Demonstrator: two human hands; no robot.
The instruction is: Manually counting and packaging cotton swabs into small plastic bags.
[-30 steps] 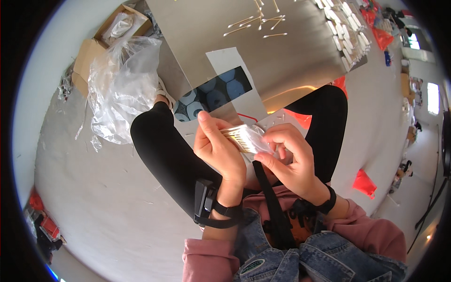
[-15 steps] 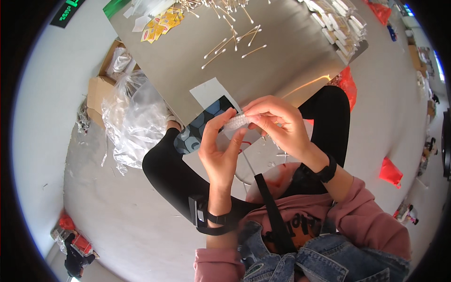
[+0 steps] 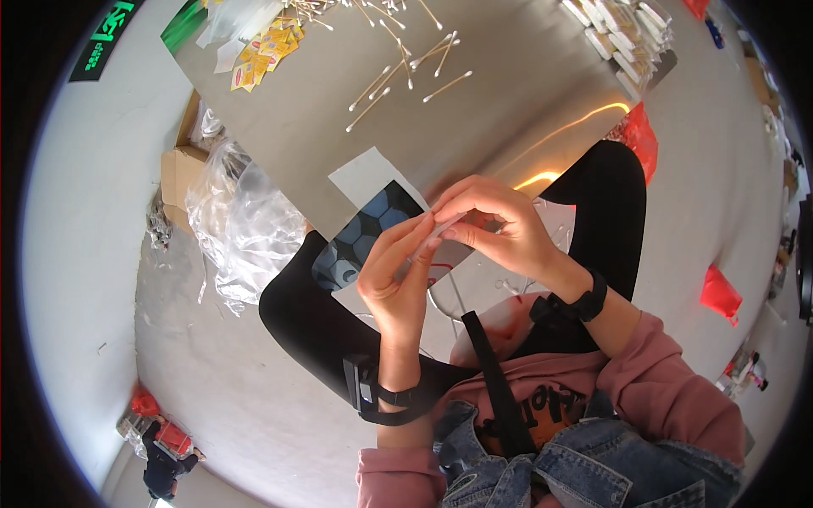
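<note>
Both my hands hold a small whitish see-through packet (image 3: 437,234) above the near edge of the metal table (image 3: 474,127). My left hand (image 3: 395,269) pinches its lower left side between thumb and fingers. The thumb and fingertips of my right hand (image 3: 501,227) are closed on its upper right end. The packet is seen nearly edge-on, and fingers cover much of it. Beyond my hands, several loose cotton swabs (image 3: 369,110) lie scattered on the table. A white card (image 3: 373,176) and a blue hexagon-patterned sheet (image 3: 364,239) lie by my left hand.
Yellow paper labels (image 3: 264,56) lie at the table's far left. White-filled packs (image 3: 625,38) are heaped at the far right. A clear plastic bag (image 3: 247,233) and a cardboard box (image 3: 179,173) stand left of the table. Red bags (image 3: 720,294) lie on the floor at right.
The packet has turned from showing its bumpy white face to nearly edge-on. My left fingers have closed in around it. The view has shifted slightly.
</note>
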